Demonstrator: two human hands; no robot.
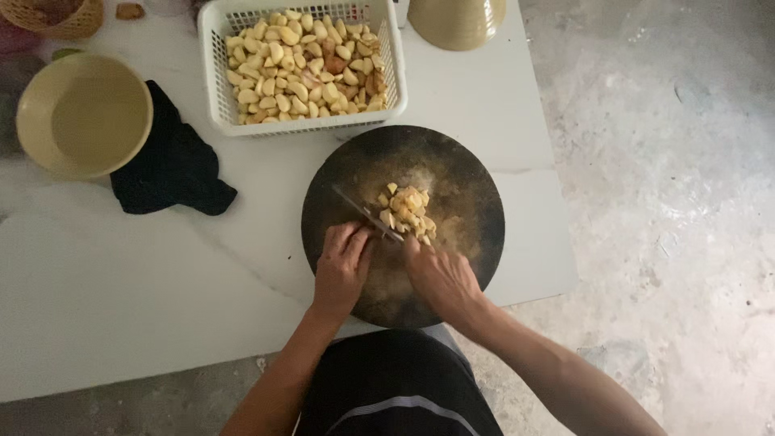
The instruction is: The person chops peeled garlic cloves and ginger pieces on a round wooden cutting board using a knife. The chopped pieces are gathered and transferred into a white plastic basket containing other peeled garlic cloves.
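A round dark chopping board (468, 194) lies on the white table. On it sits a small heap of chopped pale-yellow garlic pieces (406, 211). A knife (363, 211) lies edge-down across the board left of the heap, its tip pointing up-left. My right hand (440, 278) grips the knife's handle end just below the heap. My left hand (343, 266) rests on the board with its fingertips against the back of the blade.
A white plastic basket (214, 77) full of peeled garlic cloves (303, 64) stands behind the board. A yellow bowl (81, 113) and a black cloth (173, 165) lie at the left. Another beige bowl (456, 20) sits at the top. The table edge (557, 242) meets bare concrete floor at the right.
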